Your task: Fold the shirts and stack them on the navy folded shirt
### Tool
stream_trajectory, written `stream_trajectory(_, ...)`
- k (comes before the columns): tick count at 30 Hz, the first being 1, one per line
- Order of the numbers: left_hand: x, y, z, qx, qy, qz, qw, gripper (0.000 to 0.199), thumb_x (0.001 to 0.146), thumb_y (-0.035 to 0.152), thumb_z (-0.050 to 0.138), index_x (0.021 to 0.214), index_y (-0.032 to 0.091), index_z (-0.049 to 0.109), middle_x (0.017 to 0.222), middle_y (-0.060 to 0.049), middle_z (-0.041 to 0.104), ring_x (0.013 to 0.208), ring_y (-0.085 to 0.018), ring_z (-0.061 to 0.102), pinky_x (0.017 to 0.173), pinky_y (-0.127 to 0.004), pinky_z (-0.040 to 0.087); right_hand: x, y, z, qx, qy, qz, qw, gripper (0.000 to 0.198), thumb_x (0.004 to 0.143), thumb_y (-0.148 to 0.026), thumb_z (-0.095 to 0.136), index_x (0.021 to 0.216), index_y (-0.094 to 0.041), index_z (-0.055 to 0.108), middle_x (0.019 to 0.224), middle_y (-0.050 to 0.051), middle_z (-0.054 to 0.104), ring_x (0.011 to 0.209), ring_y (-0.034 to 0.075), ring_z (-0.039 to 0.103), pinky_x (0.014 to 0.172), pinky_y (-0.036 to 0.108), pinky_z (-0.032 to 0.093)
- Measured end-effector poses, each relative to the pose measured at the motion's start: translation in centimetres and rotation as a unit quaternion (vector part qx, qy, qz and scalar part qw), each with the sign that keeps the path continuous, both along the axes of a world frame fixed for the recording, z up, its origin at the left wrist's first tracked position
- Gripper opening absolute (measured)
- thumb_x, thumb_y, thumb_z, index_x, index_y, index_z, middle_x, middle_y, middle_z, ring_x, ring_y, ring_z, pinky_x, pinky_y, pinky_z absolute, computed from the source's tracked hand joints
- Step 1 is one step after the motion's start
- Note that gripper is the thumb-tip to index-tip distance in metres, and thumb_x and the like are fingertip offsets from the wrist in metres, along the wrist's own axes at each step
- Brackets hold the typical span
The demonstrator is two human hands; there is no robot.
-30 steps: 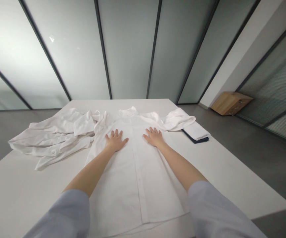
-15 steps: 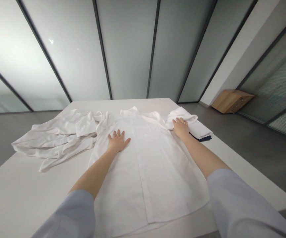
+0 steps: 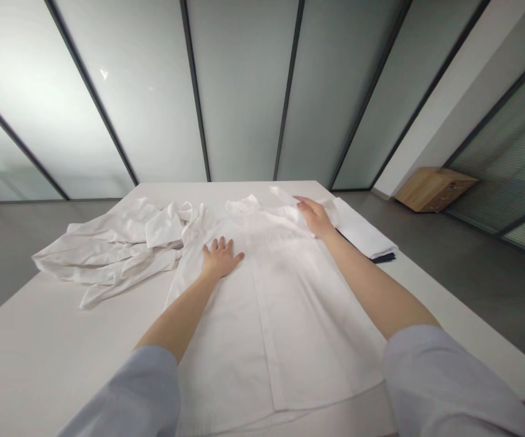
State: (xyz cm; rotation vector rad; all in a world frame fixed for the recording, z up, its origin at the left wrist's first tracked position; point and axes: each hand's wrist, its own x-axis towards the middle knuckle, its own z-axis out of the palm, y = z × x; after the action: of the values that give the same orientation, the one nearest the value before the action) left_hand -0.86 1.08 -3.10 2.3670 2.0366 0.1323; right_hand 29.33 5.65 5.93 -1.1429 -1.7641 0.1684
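Observation:
A white shirt (image 3: 244, 328) lies spread on the table, its collar (image 3: 243, 204) at the far end and its hem close to me. My left hand (image 3: 221, 258) rests flat on the left half of the shirt, fingers spread. At the shirt's right shoulder, my right hand (image 3: 315, 216) has hold of the white sleeve (image 3: 283, 195), which is raised off the table and bunched. The thumb and part of the grip are hidden behind the hand. Beside it on the right is a folded white cloth (image 3: 365, 233) with a dark edge showing beneath.
A crumpled pile of white clothing (image 3: 121, 246) lies to the left, touching the shirt's side. Both stand on a white table (image 3: 80, 352). Behind it are frosted glass panels (image 3: 239, 91). A wooden cabinet (image 3: 433, 189) is on the floor at the right.
My right hand has moved left and lifted the sleeve off the folded white cloth, uncovering more of it. My left hand has stayed flat on the shirt. The view has shifted slightly.

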Motion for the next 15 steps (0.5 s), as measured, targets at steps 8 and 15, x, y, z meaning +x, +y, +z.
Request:
stream_trajectory(8, -0.3, 0.1, -0.1, 0.038, -0.046, -0.013, 0.998, 0.061, 0.086, 0.059, 0.043, 0.121, 0.012, 0.06, 0.146, -0.02, 0.041, 0.137, -0.034, 0.033, 0.11, -0.049, 0.024, -6.3, -7.6, -6.7, 0.018, -0.212, 0.156, 0.965, 0.018, 0.085, -0.023, 0.053, 0.092, -0.021, 0.07, 0.094, 0.007, 0.071, 0.092, 0.022, 0.062, 0.085, 0.038, 0.045)
stream_trajectory(15, -1.2, 0.3, 0.6, 0.019, -0.251, -0.05, 0.966, 0.05, 0.084, 0.06, 0.043, 0.101, 0.016, 0.06, 0.1, -0.012, 0.067, 0.098, -0.027, 0.061, 0.085, -0.035, 0.043, -3.6, -6.7, -9.9, -0.005, -0.169, -0.029, 0.985, 0.02, 0.083, -0.019, 0.047, 0.085, -0.018, 0.067, 0.086, 0.008, 0.067, 0.086, 0.022, 0.059, 0.082, 0.036, 0.043)
